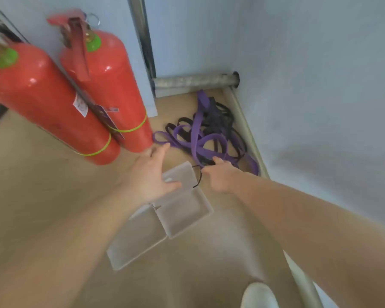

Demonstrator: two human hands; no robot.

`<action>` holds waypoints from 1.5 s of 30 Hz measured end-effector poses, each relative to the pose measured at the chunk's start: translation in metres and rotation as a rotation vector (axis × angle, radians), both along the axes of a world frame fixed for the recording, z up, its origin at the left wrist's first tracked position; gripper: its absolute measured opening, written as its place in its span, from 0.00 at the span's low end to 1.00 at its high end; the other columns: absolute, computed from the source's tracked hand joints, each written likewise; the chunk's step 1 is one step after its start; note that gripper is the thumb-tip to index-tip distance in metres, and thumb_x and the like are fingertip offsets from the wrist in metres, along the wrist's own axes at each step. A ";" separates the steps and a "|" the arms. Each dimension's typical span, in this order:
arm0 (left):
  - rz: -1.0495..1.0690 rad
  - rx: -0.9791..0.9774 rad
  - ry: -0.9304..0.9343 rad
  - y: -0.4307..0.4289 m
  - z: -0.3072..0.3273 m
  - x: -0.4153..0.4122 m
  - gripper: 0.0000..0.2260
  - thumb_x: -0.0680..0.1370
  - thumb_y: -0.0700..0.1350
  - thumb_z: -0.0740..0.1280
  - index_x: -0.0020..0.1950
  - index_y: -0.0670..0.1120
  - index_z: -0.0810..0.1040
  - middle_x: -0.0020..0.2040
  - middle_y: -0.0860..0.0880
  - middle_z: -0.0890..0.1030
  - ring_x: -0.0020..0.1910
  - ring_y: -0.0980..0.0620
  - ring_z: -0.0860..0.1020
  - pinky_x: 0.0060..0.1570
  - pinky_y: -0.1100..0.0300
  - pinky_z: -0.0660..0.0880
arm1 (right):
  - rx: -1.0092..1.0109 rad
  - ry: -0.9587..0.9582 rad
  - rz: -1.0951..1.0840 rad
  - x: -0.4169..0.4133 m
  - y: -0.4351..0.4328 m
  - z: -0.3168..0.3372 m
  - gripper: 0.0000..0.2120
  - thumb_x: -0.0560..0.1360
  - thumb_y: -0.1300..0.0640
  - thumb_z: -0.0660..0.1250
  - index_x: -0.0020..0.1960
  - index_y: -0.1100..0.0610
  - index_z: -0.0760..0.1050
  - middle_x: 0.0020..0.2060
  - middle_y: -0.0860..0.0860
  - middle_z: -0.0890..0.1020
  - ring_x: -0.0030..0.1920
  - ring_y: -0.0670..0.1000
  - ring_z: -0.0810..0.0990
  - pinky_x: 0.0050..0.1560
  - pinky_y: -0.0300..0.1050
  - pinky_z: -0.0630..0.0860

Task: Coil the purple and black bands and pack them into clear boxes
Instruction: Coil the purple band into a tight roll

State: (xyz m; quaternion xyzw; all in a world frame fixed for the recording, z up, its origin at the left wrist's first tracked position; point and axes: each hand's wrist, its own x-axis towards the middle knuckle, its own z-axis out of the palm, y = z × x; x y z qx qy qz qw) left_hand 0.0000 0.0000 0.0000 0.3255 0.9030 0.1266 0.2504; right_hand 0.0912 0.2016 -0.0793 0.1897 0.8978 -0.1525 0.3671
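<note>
A tangled heap of purple bands (199,138) and black bands (220,121) lies on the tan floor in the corner by the wall. Just in front of the heap lie clear plastic boxes (185,210), lying open, with one more clear piece (133,241) nearer me. My left hand (152,174) reaches forward with straight fingers over the far box, holding nothing. My right hand (220,174) is at the near edge of the heap, fingers curled, pinching a thin black band (198,176) that loops down beside the box.
Two red fire extinguishers (93,96) stand at the left, close to my left hand. A metal pipe (196,82) runs along the wall base behind the heap. A pale wall closes the right side. A white shoe (259,295) shows at the bottom.
</note>
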 end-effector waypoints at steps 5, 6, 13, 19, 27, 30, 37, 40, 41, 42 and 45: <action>-0.050 -0.017 0.007 -0.005 -0.019 -0.015 0.48 0.71 0.63 0.74 0.82 0.57 0.49 0.79 0.49 0.60 0.74 0.46 0.68 0.69 0.51 0.70 | 0.009 -0.105 0.019 -0.022 0.002 -0.063 0.35 0.77 0.64 0.56 0.81 0.43 0.57 0.83 0.54 0.45 0.81 0.65 0.42 0.78 0.70 0.49; -0.054 -0.011 0.020 -0.004 -0.020 -0.019 0.49 0.70 0.64 0.74 0.82 0.57 0.48 0.79 0.49 0.61 0.74 0.47 0.68 0.69 0.49 0.70 | 0.018 -0.112 0.019 -0.026 0.003 -0.075 0.34 0.77 0.63 0.56 0.81 0.45 0.58 0.82 0.54 0.51 0.81 0.65 0.46 0.78 0.70 0.50; -0.057 -0.003 0.035 0.001 -0.013 -0.031 0.49 0.68 0.65 0.74 0.81 0.58 0.50 0.78 0.48 0.61 0.74 0.46 0.69 0.69 0.46 0.71 | 0.014 0.142 -0.040 -0.036 0.004 -0.036 0.17 0.79 0.60 0.64 0.67 0.56 0.76 0.59 0.55 0.80 0.59 0.57 0.79 0.63 0.50 0.76; -0.119 0.027 0.081 0.005 0.002 -0.019 0.46 0.70 0.62 0.74 0.81 0.57 0.53 0.74 0.47 0.67 0.72 0.45 0.70 0.67 0.47 0.72 | 0.008 0.235 0.002 -0.034 0.018 0.044 0.26 0.79 0.66 0.61 0.75 0.57 0.64 0.64 0.59 0.77 0.54 0.57 0.78 0.51 0.48 0.76; -0.197 0.067 0.138 -0.018 0.032 0.007 0.35 0.74 0.56 0.73 0.78 0.53 0.65 0.65 0.48 0.73 0.65 0.47 0.74 0.64 0.54 0.72 | 0.072 0.422 0.036 -0.002 0.002 0.107 0.22 0.77 0.64 0.66 0.70 0.52 0.76 0.60 0.53 0.81 0.51 0.52 0.75 0.49 0.41 0.71; -0.194 0.132 0.156 -0.031 0.045 0.018 0.26 0.75 0.53 0.73 0.72 0.53 0.74 0.57 0.51 0.75 0.60 0.49 0.77 0.59 0.58 0.73 | 0.116 0.516 0.121 0.004 -0.010 0.122 0.16 0.77 0.57 0.69 0.64 0.53 0.81 0.51 0.51 0.79 0.49 0.51 0.73 0.49 0.42 0.69; -0.173 0.191 0.212 -0.069 0.080 0.040 0.20 0.76 0.52 0.72 0.68 0.52 0.78 0.62 0.50 0.80 0.58 0.52 0.79 0.52 0.63 0.71 | 0.159 0.665 0.145 0.024 -0.037 0.156 0.12 0.77 0.55 0.69 0.60 0.54 0.80 0.47 0.50 0.78 0.50 0.55 0.79 0.49 0.45 0.73; -0.162 0.188 0.225 -0.085 0.096 0.044 0.20 0.76 0.49 0.72 0.67 0.53 0.78 0.60 0.50 0.81 0.54 0.52 0.80 0.53 0.62 0.73 | 0.210 0.829 0.006 0.031 -0.038 0.179 0.05 0.78 0.56 0.67 0.52 0.54 0.80 0.47 0.54 0.82 0.52 0.61 0.80 0.46 0.44 0.70; -0.150 0.201 0.223 -0.089 0.101 0.046 0.20 0.75 0.49 0.73 0.68 0.53 0.78 0.60 0.50 0.81 0.53 0.52 0.80 0.53 0.62 0.74 | 0.222 0.911 -0.052 0.033 -0.038 0.192 0.03 0.78 0.56 0.67 0.49 0.55 0.78 0.46 0.56 0.82 0.51 0.61 0.81 0.46 0.44 0.70; -0.134 0.220 0.218 -0.091 0.105 0.048 0.22 0.75 0.49 0.73 0.69 0.53 0.77 0.61 0.50 0.81 0.53 0.52 0.80 0.53 0.62 0.74 | 0.211 1.000 -0.118 0.035 -0.039 0.207 0.03 0.77 0.57 0.67 0.49 0.56 0.78 0.45 0.56 0.82 0.50 0.62 0.81 0.46 0.45 0.71; -0.102 0.278 0.200 -0.084 0.120 0.059 0.32 0.75 0.52 0.74 0.77 0.53 0.67 0.67 0.48 0.78 0.56 0.51 0.80 0.56 0.61 0.74 | -0.003 1.234 -0.223 0.048 -0.055 0.258 0.05 0.77 0.55 0.68 0.49 0.56 0.78 0.42 0.54 0.83 0.45 0.60 0.83 0.51 0.55 0.80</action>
